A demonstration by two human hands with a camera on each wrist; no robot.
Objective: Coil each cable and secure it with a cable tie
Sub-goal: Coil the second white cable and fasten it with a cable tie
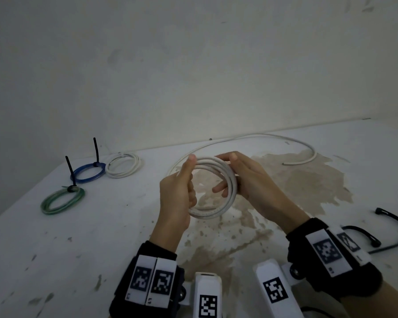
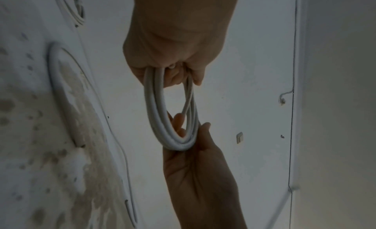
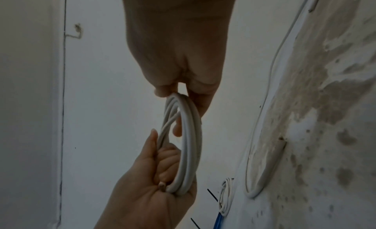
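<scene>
A white cable coil [image 1: 213, 189] of several turns is held upright above the stained white table [image 1: 90, 237]. My left hand [image 1: 190, 179] grips its left side, fingers curled round the turns and thumb pointing up. My right hand [image 1: 230, 174] holds the right side, with a finger through the loop. The cable's loose tail [image 1: 262, 135] arcs over the table behind and ends at the right. In the left wrist view the left hand [image 2: 173, 71] clasps the coil [image 2: 156, 113]. In the right wrist view the right hand [image 3: 179, 91] pinches the coil [image 3: 189, 144].
At the back left lie a white coil [image 1: 123, 167], a blue coil [image 1: 87, 173] and a green coil [image 1: 62, 201]; the blue and green ones each carry a black tie. Loose black cable ties [image 1: 391, 228] lie at the right. A wall rises behind the table.
</scene>
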